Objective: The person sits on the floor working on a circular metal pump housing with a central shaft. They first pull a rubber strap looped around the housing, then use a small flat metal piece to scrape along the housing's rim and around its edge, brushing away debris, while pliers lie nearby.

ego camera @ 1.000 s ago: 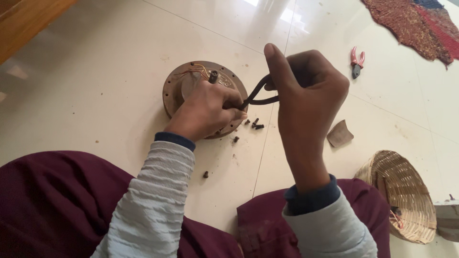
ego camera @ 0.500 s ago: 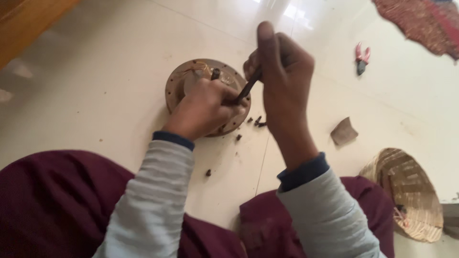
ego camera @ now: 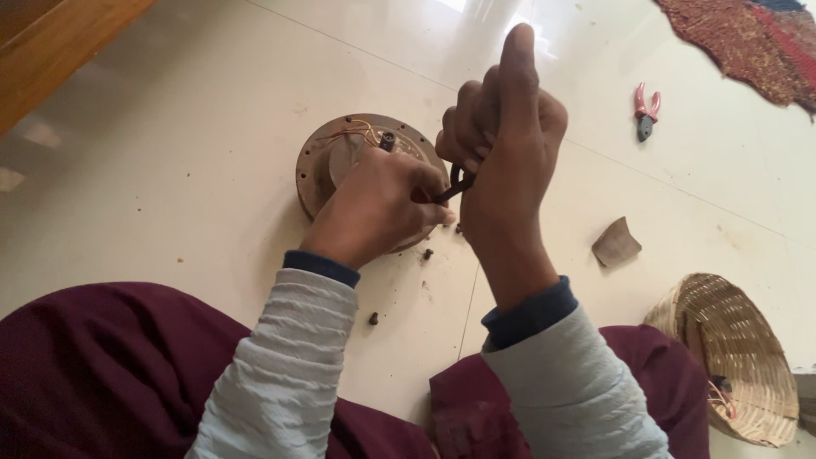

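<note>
Person sits on a pale tiled floor [ego camera: 170,170], legs in maroon cloth, grey ribbed sleeves w/ dark blue cuffs. Head view looks down on both hands.

Left hand [ego camera: 374,208] lies on top of a round brown metal disc unit [ego camera: 319,161], fingers curled over its near right part, pressing it down. Its grip is closed round sth at the disc's edge; what exactly is under the fingers can't be told. Disc sits flat on the floor, centre-left of frame, w/ bolt holes along its rim, thin orange/yellow wires [ego camera: 361,132] on top and a short dark stub at its middle.

Right hand [ego camera: 501,153] is raised just right of the disc, thumb straight up, fingers wrapped tight round a dark thin tool [ego camera: 455,185]. Only a short bit of the tool shows below the fist, angled down-left towards the left hand's fingertips; tip is hidden there, so contact w/ the disc can't be told.

Small dark bits [ego camera: 372,319] lie scattered on the floor near the disc and between the arms.

Well apart, upper right: red-handled pliers [ego camera: 646,110] on the floor. Nearer, right of the right wrist: a brown shard-like piece [ego camera: 616,245]. Lower right: a woven basket [ego camera: 722,357], tipped on its side. Top right corner: edge of a reddish rug [ego camera: 748,38]. Top left: wooden furniture edge [ego camera: 59,42].
</note>
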